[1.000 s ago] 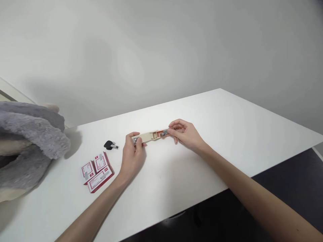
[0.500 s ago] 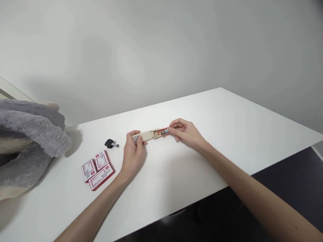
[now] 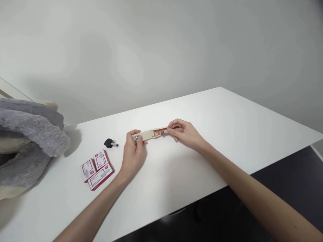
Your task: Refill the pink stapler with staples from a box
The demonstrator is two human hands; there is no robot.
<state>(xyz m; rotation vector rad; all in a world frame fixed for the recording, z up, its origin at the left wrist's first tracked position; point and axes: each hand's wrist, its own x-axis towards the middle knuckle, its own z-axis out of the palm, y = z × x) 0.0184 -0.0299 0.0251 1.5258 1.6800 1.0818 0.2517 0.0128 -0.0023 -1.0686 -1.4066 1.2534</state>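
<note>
The wall [image 3: 161,50] rises at the back, toward 12 o'clock. Below it spreads the white bench [image 3: 214,134]. Taking the stapler [image 3: 147,136] as the clock's centre, the grey plush [image 3: 37,124] slumps at 9 o'clock, well apart. The left hand [image 3: 133,153] comes in from 7 o'clock, its grip closed on the stapler's 9 o'clock end, thumb on top. The right hand [image 3: 188,134] comes in from 4 o'clock, its grip narrow, holding the 3 o'clock end; whether it also pinches the metal part [image 3: 163,132], I cannot tell. Three red-and-white boxes [image 3: 101,177] lie close together at 8 o'clock. The stapler is opened out lengthwise between the hands, cream toward 9 o'clock, orange inside toward 3. The black tool [image 3: 108,143] lies at 9 o'clock, near the boxes, its grey end pointing to 3. The metal part sits along the orange section, reaching the right fingertips.
</note>
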